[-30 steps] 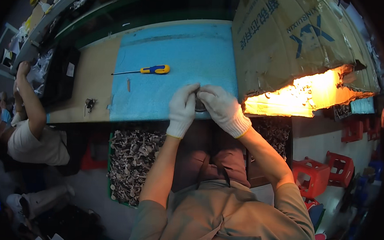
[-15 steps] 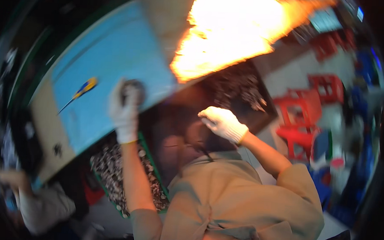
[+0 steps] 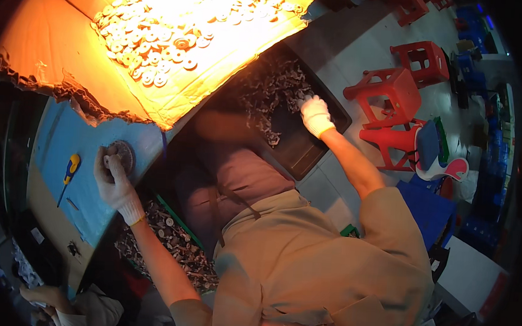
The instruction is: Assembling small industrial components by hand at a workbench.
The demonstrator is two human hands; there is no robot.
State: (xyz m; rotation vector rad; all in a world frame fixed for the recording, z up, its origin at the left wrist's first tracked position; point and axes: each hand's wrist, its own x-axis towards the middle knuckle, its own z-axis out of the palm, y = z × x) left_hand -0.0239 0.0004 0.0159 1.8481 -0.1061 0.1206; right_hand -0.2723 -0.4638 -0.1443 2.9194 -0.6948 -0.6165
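My left hand [image 3: 116,185], in a white knit glove, lies on the blue work surface [image 3: 90,148]. Its fingers are bent over a grey round disc-shaped thing [image 3: 123,157], thumb across it. Over on the right, my right hand [image 3: 317,116], also gloved, reaches to the black tray [image 3: 299,165]. Its fingers are curled by the heap of dark, twisted small parts [image 3: 277,87] there; what they hold, if anything, is hidden. A screwdriver [image 3: 69,173] with a yellow and blue handle rests left of my left hand.
Under a glaring light, a torn cardboard box [image 3: 49,34] holds many small round washer-like pieces [image 3: 154,57]. A green-edged bin [image 3: 178,220] of small parts sits below my left forearm. Red stools [image 3: 394,96] stand at the right. Another person's hand [image 3: 44,296] shows at lower left.
The whole view has shifted, bringing the box of round pieces into sight. My right hand has moved from near my lap out to the parts in the tray. My left hand stays at the round thing.
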